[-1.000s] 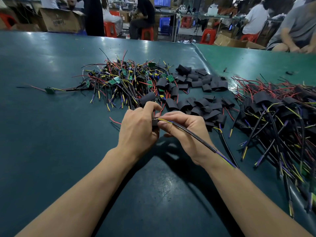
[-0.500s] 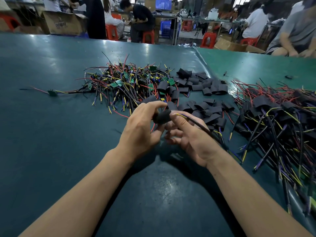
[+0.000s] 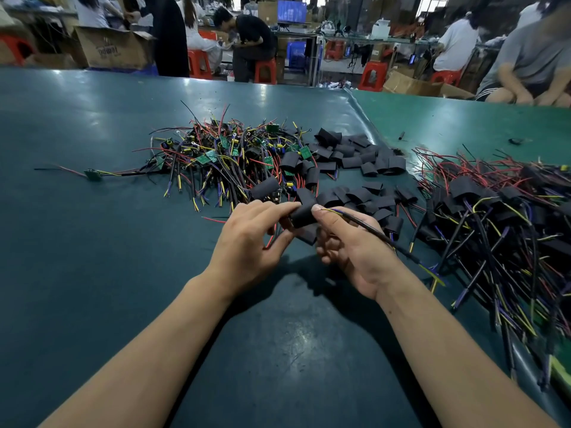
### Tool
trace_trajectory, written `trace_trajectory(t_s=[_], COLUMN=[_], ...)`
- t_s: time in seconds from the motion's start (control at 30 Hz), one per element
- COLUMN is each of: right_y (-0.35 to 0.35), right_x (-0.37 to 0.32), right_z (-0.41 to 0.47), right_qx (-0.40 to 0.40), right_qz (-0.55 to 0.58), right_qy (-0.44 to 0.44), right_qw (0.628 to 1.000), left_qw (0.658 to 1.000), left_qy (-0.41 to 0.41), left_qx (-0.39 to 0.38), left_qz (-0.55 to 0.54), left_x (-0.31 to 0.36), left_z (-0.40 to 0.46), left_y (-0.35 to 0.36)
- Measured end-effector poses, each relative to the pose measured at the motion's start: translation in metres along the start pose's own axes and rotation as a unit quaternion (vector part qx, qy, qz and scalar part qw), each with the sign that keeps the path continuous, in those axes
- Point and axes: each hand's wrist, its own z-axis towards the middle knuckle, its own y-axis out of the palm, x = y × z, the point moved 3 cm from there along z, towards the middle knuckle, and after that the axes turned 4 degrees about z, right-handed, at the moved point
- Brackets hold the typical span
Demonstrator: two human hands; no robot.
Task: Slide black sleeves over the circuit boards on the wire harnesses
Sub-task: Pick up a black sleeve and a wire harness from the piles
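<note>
While the black sleeve (image 3: 304, 215) is pinched by the left hand (image 3: 247, 248), the harness cable (image 3: 370, 230) is gripped in the curled fingers (image 3: 324, 216) of the right hand (image 3: 355, 257); the board is judged to be inside the sleeve, unseen. Step: sleeving, near seated. Next: final push, then transfer to the finished pile (image 3: 500, 217). Surface: green desk (image 3: 92, 273); 1 unsleeved heap (image 3: 228, 159), loose sleeves (image 3: 355, 156). Room: workshop, red stools (image 3: 372, 75), cartons (image 3: 111, 47), seated workers.

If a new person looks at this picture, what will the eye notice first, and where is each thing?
First come the two bare hands at the centre: the left hand and the right hand hold one black sleeve between them, a black cable running out past the right wrist. Behind them lies a tangle of unsleeved harnesses with green boards, loose sleeves beside it, and a sleeved pile at right.
</note>
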Motion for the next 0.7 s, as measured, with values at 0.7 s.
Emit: trace_trajectory(t_s=[0.7], right_y=[-0.078], right_x=[-0.042], right_z=[0.004], right_qx=[0.220], right_qz=[0.334], right_qy=[-0.153], right_qw=[0.904], left_qw=[0.960], left_qy=[-0.213], left_qx=[-0.096], left_qz=[0.157], left_x=[-0.030], left_z=[-0.003], left_y=[0.012])
